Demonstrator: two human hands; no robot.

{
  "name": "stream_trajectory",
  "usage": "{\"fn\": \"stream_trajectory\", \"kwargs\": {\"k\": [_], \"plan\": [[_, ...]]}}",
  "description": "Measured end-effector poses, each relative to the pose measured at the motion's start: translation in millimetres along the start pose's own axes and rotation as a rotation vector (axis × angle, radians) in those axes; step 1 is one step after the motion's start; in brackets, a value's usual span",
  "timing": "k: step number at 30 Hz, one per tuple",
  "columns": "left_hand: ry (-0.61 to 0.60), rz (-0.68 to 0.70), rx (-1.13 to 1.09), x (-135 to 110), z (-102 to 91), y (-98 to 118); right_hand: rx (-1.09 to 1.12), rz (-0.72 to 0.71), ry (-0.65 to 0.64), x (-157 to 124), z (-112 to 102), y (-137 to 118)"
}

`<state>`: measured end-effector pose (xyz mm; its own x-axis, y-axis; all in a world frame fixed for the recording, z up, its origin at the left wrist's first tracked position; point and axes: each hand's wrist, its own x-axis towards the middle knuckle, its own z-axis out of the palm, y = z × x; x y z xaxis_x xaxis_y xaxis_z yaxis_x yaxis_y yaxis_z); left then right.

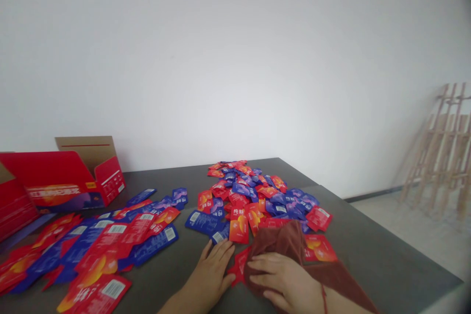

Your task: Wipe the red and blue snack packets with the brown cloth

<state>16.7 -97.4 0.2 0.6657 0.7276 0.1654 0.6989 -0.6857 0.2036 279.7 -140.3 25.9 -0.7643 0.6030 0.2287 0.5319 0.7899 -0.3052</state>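
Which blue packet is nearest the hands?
The blue packet just above the fingers of the left hand, barcode showing; other blue packets lie farther away.

Even, diffuse daylight-white light fills the scene, with no visible source; the white wall is bright and slightly washed out. Only faint, soft shadows lie under the sachets, and the dark grey bench has a dull sheen toward the far end. Wide-angle distortion bows the edges, dark vignetting marks the far right corner, and the wooden frame looks hazy. Fine print stays soft.
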Motion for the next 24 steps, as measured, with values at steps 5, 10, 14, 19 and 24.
{"fn": "stream_trajectory", "kwargs": {"k": [5, 10, 14, 19, 24], "plan": [[-0.011, -0.006, -0.003, 2, -2.0, 1, -0.106, 0.338, 0.184, -10, 11, 20], [-0.003, -0.004, 0.035, 2, 1.0, 1, -0.129, 0.331, 0.155, 23, 22, 11], [0.021, 0.011, 0.048, 1, 4.2, -2, -0.067, 0.159, 0.084, 38, 22, -12], [0.01, 0.017, 0.035, 0, -0.5, 0, 0.002, 0.113, 0.059, 16, 12, -13], [-0.029, 0.0, 0.007, 2, -4.4, 2, -0.048, 0.229, 0.141, -1, 9, 9]]}}
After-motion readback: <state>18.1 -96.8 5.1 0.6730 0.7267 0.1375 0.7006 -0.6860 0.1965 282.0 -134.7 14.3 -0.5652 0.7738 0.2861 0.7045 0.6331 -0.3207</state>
